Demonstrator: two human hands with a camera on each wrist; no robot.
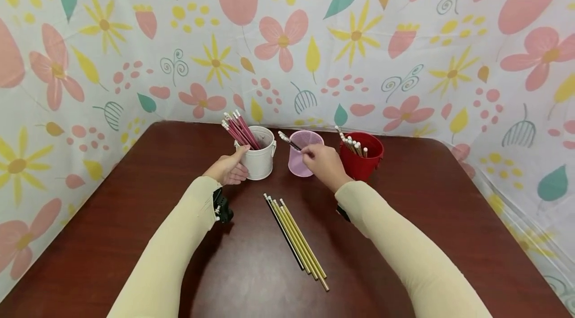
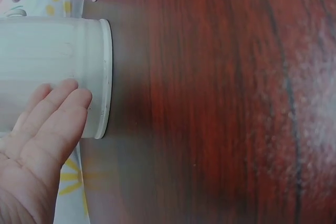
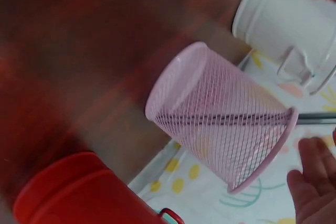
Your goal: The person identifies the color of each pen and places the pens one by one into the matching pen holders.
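My left hand [image 1: 228, 165] rests against the white bucket [image 1: 261, 165], thumb near its rim. The left wrist view shows its fingers [image 2: 58, 119] extended flat along the bucket wall. Pink pencils [image 1: 242, 131] with white ends lean out of this bucket. My right hand [image 1: 325, 160] is over the pink mesh cup [image 1: 296, 165], fingertips near the rim and beside dark pencils [image 1: 294, 145] with white ends. Through the mesh, these dark pencils [image 3: 226, 119] reach down inside the cup. In the right wrist view the visible fingers [image 3: 312, 166] are loosely spread, apart from the pencils.
A red bucket [image 1: 361, 170] with several white-ended pencils [image 1: 355, 146] stands right of the mesh cup. Gold pencils [image 1: 302, 240] and a black one [image 1: 286, 234] lie side by side on the brown table [image 1: 251, 268]. A flower-patterned cloth [image 1: 287, 88] hangs behind.
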